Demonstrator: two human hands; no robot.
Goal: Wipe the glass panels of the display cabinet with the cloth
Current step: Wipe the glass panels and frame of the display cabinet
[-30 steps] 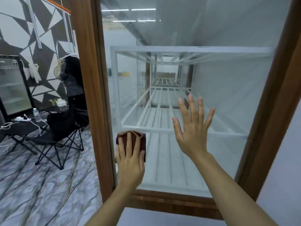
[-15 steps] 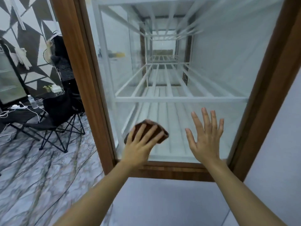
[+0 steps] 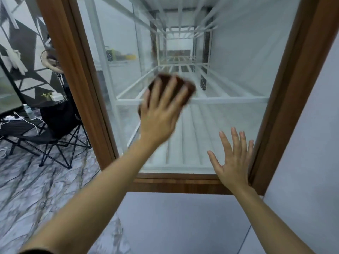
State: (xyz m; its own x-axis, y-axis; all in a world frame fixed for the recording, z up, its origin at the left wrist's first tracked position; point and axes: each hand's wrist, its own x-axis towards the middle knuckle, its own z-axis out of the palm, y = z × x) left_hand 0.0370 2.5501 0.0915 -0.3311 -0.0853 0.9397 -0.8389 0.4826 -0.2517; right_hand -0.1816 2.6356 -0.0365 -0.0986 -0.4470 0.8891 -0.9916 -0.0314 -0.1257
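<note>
The display cabinet has a brown wooden frame around a large glass panel, with white wire shelves inside. My left hand presses a dark brown cloth flat against the middle of the glass, fingers spread over it; the hand is motion-blurred. My right hand lies open and flat on the glass at the lower right corner, beside the frame, holding nothing.
A black folding chair and a low black table with a water bottle and white cables stand to the left on the marble-patterned floor. A grey-white lower cabinet panel lies below the frame.
My left hand has slid the cloth up and to the right across the glass, from the lower left corner toward the middle. My right hand has moved down to the lower right corner.
</note>
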